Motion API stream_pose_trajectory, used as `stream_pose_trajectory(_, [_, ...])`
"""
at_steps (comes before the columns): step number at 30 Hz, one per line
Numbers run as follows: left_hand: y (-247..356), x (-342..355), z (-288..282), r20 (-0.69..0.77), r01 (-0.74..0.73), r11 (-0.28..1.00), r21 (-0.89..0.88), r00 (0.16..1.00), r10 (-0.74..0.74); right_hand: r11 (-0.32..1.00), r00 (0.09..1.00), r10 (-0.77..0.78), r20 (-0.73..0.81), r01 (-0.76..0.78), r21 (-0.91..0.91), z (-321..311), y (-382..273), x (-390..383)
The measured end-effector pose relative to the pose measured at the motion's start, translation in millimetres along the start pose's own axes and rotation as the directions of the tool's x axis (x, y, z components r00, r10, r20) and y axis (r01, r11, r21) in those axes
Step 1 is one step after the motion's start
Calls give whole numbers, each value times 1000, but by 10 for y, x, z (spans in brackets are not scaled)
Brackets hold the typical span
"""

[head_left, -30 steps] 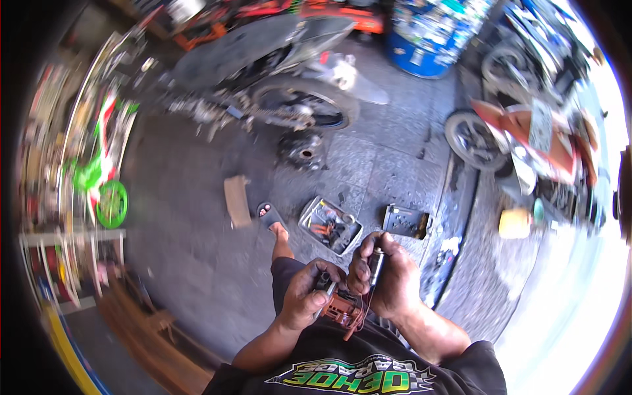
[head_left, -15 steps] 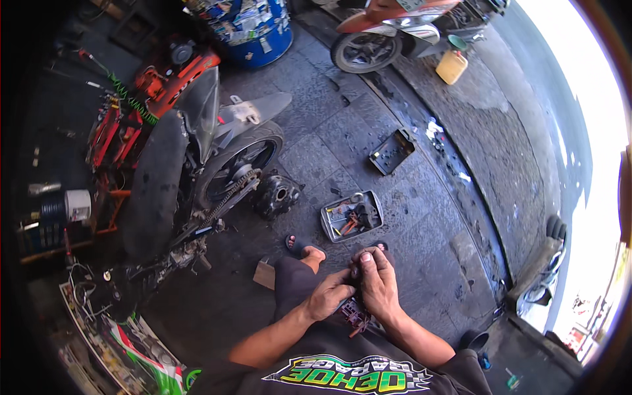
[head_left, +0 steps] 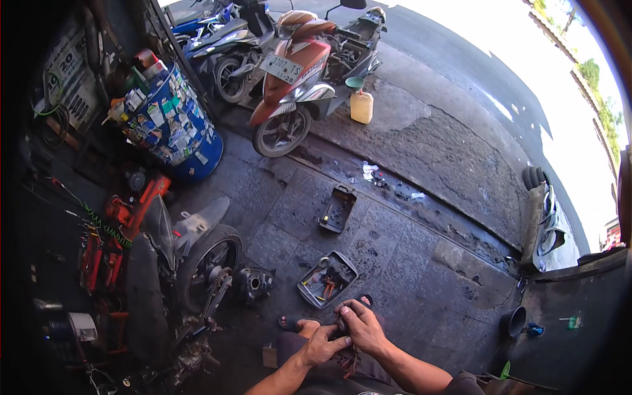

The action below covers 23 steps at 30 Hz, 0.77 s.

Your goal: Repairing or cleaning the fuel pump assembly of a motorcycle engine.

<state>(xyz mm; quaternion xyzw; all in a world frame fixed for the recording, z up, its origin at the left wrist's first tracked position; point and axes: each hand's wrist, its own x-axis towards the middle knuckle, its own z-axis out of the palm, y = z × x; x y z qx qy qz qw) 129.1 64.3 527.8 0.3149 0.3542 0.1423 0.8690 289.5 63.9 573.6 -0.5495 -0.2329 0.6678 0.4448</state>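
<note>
My left hand (head_left: 321,343) and my right hand (head_left: 361,326) are together over my knee at the bottom middle, both gripping a small dark and reddish mechanical part (head_left: 346,359). My right hand also appears to hold a thin dark tool pressed against it, mostly hidden by the fingers. Just beyond my hands on the paved floor lies a grey tray (head_left: 327,278) holding several small tools and parts. My sandalled foot (head_left: 289,323) rests on the ground beside it.
A stripped motorcycle (head_left: 178,263) with its rear wheel stands at left, an engine piece (head_left: 253,284) beside it. A second dark tray (head_left: 338,209) lies farther out. A blue barrel (head_left: 174,128), a parked scooter (head_left: 296,72) and a yellow jug (head_left: 361,105) stand beyond.
My view has swung, so the barrel, scooter and stripped motorcycle now lie farther left and nearer. Both hands stay on the small part over my knee.
</note>
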Motion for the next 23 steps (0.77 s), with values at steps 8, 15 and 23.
stream_pose_trajectory(8, [88, -67, -31, 21, -78, 902, 424, 997, 76, 1000, 1000, -1, -12, 1, -7, -297, 230, 423])
stream_pose_trajectory(15, [-152, -401, -432, -203, -28, 990, 136, 978, 55, 933, 908, 151, -391, -262, -246, -903, 1415, 649])
stream_pose_trajectory(23, [-594, -607, -1652, -307, 148, 989, -33, 940, -150, 611, 881, 5, -472, -377, -696, -892, 2844, 734])
